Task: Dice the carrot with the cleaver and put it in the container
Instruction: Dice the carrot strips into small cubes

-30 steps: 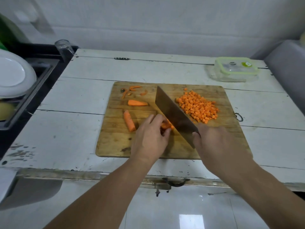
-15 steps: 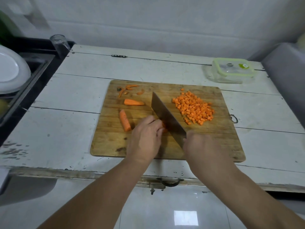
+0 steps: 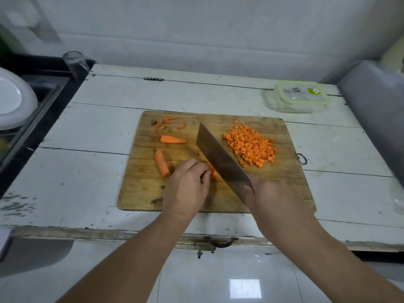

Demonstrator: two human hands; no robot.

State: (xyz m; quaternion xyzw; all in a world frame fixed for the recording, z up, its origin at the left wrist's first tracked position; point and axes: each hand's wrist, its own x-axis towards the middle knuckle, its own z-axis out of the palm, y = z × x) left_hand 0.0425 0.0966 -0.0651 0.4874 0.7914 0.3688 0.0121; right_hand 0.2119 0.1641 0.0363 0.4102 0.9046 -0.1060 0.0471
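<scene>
No writing can be read anywhere. At far left a white plate (image 3: 13,99) leans in a dark sink, with a clear glass (image 3: 75,62) beside it. The worn, white-painted plank surface (image 3: 91,167) carries a rectangular wooden cutting board (image 3: 140,193). On the board's left part lie thin curled peelings (image 3: 166,123), a tapered carrot piece (image 3: 173,139) and a longer carrot chunk (image 3: 162,163). The left hand (image 3: 188,186) has its fingers curled down, pinning a small carrot strip (image 3: 213,171) (mostly hidden) against the board. The broad, dull steel cleaver (image 3: 220,158) stands edge-down just beside those fingers, touching the strip; the right hand (image 3: 275,197) is clenched around its handle. Right of the blade sits a heap of small orange carrot cubes (image 3: 251,145). At the far right corner, well apart, stands a clear container (image 3: 299,98) with a green-rimmed lid on; its contents cannot be made out.
</scene>
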